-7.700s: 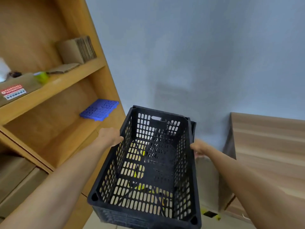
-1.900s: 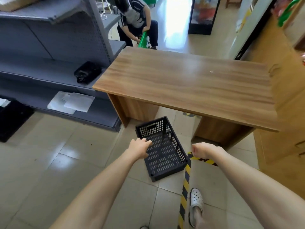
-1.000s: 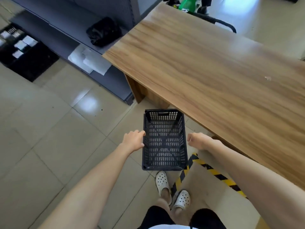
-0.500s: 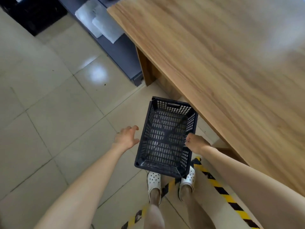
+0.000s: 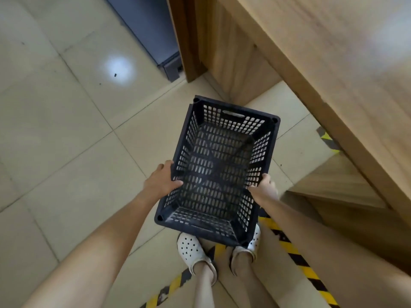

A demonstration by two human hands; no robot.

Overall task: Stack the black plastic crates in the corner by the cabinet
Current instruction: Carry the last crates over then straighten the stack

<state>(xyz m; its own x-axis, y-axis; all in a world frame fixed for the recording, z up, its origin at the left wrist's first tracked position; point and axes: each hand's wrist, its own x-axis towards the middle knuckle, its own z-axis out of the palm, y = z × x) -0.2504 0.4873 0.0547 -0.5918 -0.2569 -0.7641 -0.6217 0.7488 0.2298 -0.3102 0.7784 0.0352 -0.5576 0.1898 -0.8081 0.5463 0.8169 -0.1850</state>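
Now your left hand (image 5: 161, 183) has come back onto the crate (image 5: 219, 172); half a second ago it hung loose beside it. Both hands grip the crate's long sides, thumbs hooked over the rim. Your right hand (image 5: 265, 188) holds the other side.

You hold the crate in the middle of the frame, open side up, with nothing in it. It looks lifted off the floor (image 5: 66, 152), above your white shoes (image 5: 191, 250).

To the upper right is the wooden table (image 5: 333, 63). Yellow and black tape (image 5: 293, 252) runs along the lower right.

No corner, cabinet or stack shows here. So I think this crate is picked up but not stacked yet. You have to carry it over and set it on the pile.
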